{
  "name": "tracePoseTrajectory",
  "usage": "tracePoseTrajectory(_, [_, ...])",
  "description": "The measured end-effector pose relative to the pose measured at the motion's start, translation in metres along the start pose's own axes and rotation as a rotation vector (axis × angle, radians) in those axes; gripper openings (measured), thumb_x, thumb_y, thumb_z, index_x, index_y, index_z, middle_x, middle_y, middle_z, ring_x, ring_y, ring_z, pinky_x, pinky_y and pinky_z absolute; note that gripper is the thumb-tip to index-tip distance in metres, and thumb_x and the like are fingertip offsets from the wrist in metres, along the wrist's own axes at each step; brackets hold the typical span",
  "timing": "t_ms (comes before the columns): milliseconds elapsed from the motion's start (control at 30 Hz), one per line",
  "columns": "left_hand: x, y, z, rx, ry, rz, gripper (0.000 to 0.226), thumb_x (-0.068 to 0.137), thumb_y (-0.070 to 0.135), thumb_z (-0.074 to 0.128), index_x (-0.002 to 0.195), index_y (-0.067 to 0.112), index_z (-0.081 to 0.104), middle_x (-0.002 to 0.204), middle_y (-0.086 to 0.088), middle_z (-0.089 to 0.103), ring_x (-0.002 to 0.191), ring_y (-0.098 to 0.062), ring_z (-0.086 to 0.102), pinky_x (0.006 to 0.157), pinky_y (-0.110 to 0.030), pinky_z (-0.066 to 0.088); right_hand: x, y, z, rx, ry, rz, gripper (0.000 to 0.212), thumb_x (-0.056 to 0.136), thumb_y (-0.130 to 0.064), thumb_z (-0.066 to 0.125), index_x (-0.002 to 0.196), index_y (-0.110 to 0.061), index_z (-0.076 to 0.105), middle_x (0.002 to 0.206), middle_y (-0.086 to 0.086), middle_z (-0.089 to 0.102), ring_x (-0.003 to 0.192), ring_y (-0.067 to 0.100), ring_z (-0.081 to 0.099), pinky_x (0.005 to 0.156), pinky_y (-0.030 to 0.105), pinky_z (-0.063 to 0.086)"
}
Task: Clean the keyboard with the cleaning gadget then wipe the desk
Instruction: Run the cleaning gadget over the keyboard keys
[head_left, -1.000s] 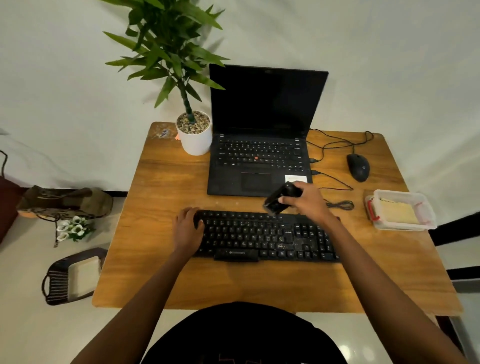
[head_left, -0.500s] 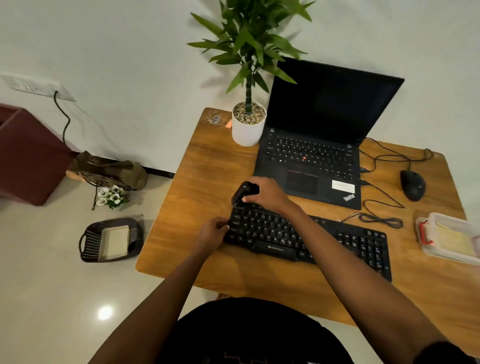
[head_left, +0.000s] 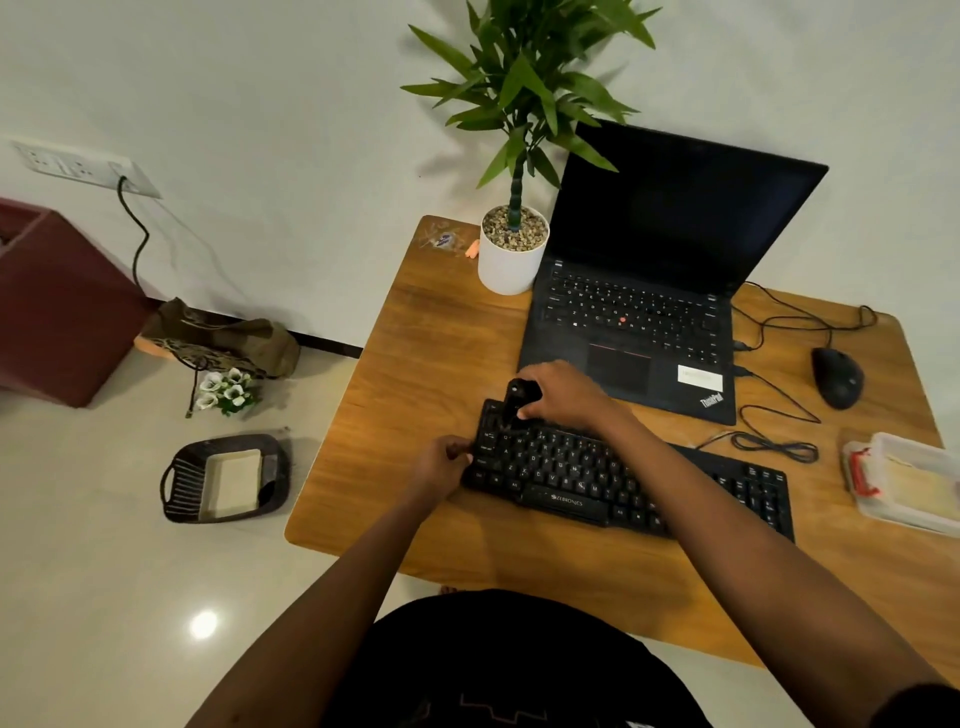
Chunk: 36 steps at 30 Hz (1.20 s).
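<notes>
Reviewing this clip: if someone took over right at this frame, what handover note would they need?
Right hand grips the cleaning gadget, its tip down on the far left keys of the keyboard.
Left hand holds the keyboard's left edge.
The keyboard lies on the desk, in front of the open laptop.
Done: keyboard cleaning is under way; how much is covered cannot be told.
Left: finish the keys, then wipe the desk. A plastic box at the desk's right edge holds what may be a cloth.

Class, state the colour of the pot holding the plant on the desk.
Plain white. The pot shows clearly in the head view, the only one given.
</notes>
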<state>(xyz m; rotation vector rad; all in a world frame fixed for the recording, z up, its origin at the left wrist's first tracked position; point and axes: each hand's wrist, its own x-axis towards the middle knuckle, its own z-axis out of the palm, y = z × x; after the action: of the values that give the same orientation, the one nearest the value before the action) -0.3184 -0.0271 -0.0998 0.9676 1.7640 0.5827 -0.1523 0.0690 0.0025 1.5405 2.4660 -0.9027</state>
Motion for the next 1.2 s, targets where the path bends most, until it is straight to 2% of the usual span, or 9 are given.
tracePoseTrajectory(100, [0.002,-0.001,0.0,-0.021,-0.007,-0.011,0.023,0.09,0.005,0.058,0.112,0.005,0.064,0.109,-0.013,0.067,0.104,-0.028,0.061,0.086,-0.034,0.049,0.001,-0.004,-0.001,0.059,0.055,0.004,0.024,0.076,-0.027,0.073,0.092,-0.014,0.061,0.095,0.005,0.065,0.089,0.022,0.059,0.078,0.041,0.051])
tracePoseTrajectory(233, [0.002,-0.003,0.0,-0.02,-0.012,-0.018,0.023,0.09,0.006,0.058,0.113,0.005,0.063,0.111,-0.014,0.066,0.104,-0.028,0.061,0.086,-0.035,0.05,0.003,-0.023,0.007,0.165,0.124,-0.036,0.018,0.078,-0.024,0.072,0.083,-0.016,0.056,0.085,0.003,0.062,0.077,0.018,0.055,0.062,0.029,0.042])
tracePoseTrajectory(433, [0.0,0.0,-0.002,-0.027,-0.011,-0.003,0.024,0.091,0.006,0.057,0.114,0.005,0.063,0.107,-0.01,0.066,0.098,-0.024,0.061,0.076,-0.029,0.048,-0.006,-0.007,0.006,0.116,0.066,-0.012,0.022,0.079,-0.02,0.072,0.094,-0.007,0.062,0.095,0.009,0.065,0.087,0.023,0.06,0.072,0.034,0.047])
tracePoseTrajectory(600, [0.0,-0.002,-0.001,-0.029,-0.019,-0.027,0.028,0.092,0.008,0.056,0.119,0.008,0.06,0.114,-0.008,0.064,0.105,-0.021,0.059,0.085,-0.031,0.05,-0.021,0.023,-0.002,0.048,0.035,0.067,0.026,0.079,-0.024,0.072,0.098,-0.011,0.061,0.097,0.006,0.065,0.089,0.022,0.061,0.078,0.043,0.052])
tracePoseTrajectory(700, [-0.002,-0.001,0.0,-0.025,-0.01,-0.023,0.029,0.092,0.008,0.055,0.121,0.009,0.059,0.114,-0.005,0.062,0.106,-0.018,0.057,0.086,-0.028,0.048,-0.022,0.024,-0.007,0.03,0.044,0.071,0.026,0.078,-0.025,0.073,0.097,-0.012,0.061,0.095,0.005,0.064,0.088,0.021,0.059,0.077,0.041,0.051])
tracePoseTrajectory(833, [-0.002,0.001,0.001,-0.009,0.011,-0.02,0.029,0.092,0.009,0.056,0.12,0.009,0.06,0.116,-0.007,0.064,0.107,-0.021,0.058,0.088,-0.03,0.047,-0.016,0.005,-0.004,0.189,0.17,0.035,0.023,0.079,-0.022,0.072,0.097,-0.011,0.061,0.091,0.001,0.062,0.082,0.015,0.057,0.071,0.031,0.046])
tracePoseTrajectory(933, [-0.002,0.002,0.002,-0.002,0.021,-0.01,0.028,0.092,0.008,0.055,0.12,0.008,0.061,0.116,-0.008,0.064,0.107,-0.021,0.058,0.087,-0.029,0.047,-0.011,-0.006,0.007,0.211,0.158,0.005,0.028,0.08,-0.021,0.071,0.102,-0.008,0.062,0.098,0.006,0.067,0.087,0.019,0.061,0.075,0.036,0.051])
tracePoseTrajectory(1133, [-0.004,0.003,0.001,-0.002,0.021,-0.005,0.029,0.092,0.008,0.055,0.121,0.007,0.06,0.117,-0.009,0.064,0.108,-0.021,0.058,0.091,-0.032,0.048,-0.016,0.005,0.002,0.145,0.047,0.025,0.021,0.078,-0.022,0.073,0.077,-0.018,0.052,0.084,0.0,0.058,0.081,0.017,0.053,0.066,0.028,0.038])
tracePoseTrajectory(1200, [-0.004,0.002,0.002,-0.005,0.021,-0.009,0.029,0.092,0.008,0.055,0.121,0.008,0.059,0.117,-0.009,0.064,0.107,-0.02,0.058,0.09,-0.032,0.049,-0.016,0.009,0.0,0.184,0.074,0.043,0.019,0.077,-0.022,0.073,0.079,-0.015,0.056,0.083,0.0,0.058,0.082,0.019,0.054,0.067,0.029,0.039])
